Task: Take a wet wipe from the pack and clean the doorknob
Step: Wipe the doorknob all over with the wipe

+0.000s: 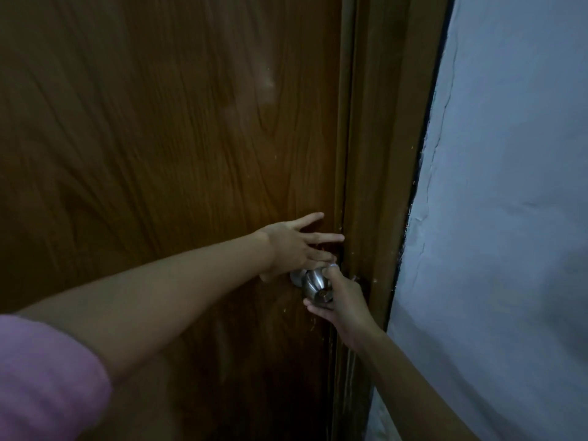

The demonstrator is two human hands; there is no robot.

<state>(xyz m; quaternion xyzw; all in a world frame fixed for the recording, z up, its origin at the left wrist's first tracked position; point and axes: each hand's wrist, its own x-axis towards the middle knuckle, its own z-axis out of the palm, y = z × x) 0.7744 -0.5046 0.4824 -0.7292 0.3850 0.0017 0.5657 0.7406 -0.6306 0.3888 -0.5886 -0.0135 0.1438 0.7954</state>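
A round silver doorknob (313, 286) sticks out near the right edge of a brown wooden door (165, 148). My left hand (296, 246) lies flat against the door just above the knob, fingers spread, holding nothing. My right hand (342, 302) wraps around the knob from the right and below, with fingers under it and the thumb on top. A small pale bit shows at the thumb tip; I cannot tell whether it is a wipe. No wipe pack is in view.
The brown door frame (378, 173) runs down just right of the knob. A pale blue-grey wall (509, 198) fills the right side. My pink sleeve (44, 380) shows at the bottom left.
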